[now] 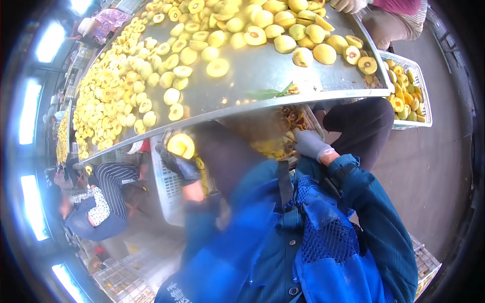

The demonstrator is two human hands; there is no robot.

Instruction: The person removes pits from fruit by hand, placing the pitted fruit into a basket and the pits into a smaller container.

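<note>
My left hand (pixel 178 164), in a dark glove, holds a halved yellow peach (pixel 182 145), cut face up, just below the front edge of the metal table (pixel 242 81). It is above a white plastic crate (pixel 168 189) with yellow fruit inside, partly hidden by my arm and leg. My right hand (pixel 311 144), in a pale glove, reaches low between my knees over a container of peach pits and scraps (pixel 293 117). Its fingertips are blurred against the fruit, so whether they grip anything is unclear. Whole and halved yellow peaches (pixel 219 34) are heaped on the table.
A green leaf (pixel 271 92) and scraps lie near the table's front edge. At right stands a white crate of halved peaches (pixel 426 102). A co-worker's gloved hand (pixel 348 5) rests at the far right corner. Another person (pixel 102 212) sits at left. Stacked crates (pixel 121 280) stand behind.
</note>
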